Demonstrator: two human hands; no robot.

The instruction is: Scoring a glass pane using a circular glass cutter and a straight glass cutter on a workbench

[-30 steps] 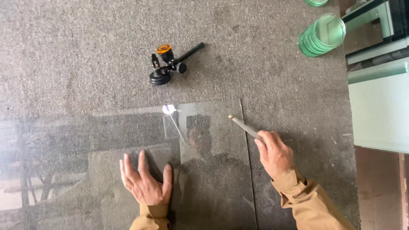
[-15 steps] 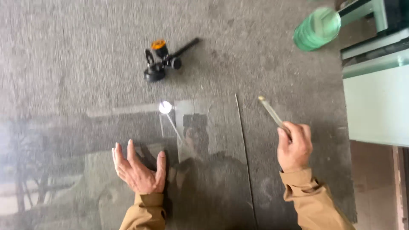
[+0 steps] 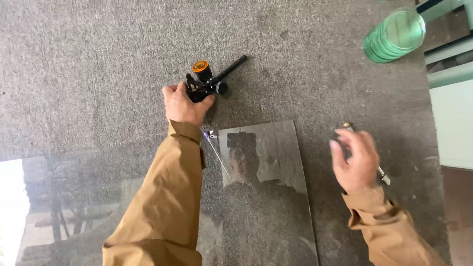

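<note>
Left hand (image 3: 183, 104) closing on circle cutter (image 3: 209, 81); glass sheet (image 3: 266, 197) not yet worked with it.
Cutter sits far of the sheet on the grey bench (image 3: 98, 59). Right hand (image 3: 355, 160) pinches a pen-type cutter (image 3: 382, 175) right of the sheet. Green discs (image 3: 394, 35) stacked far right.
</note>
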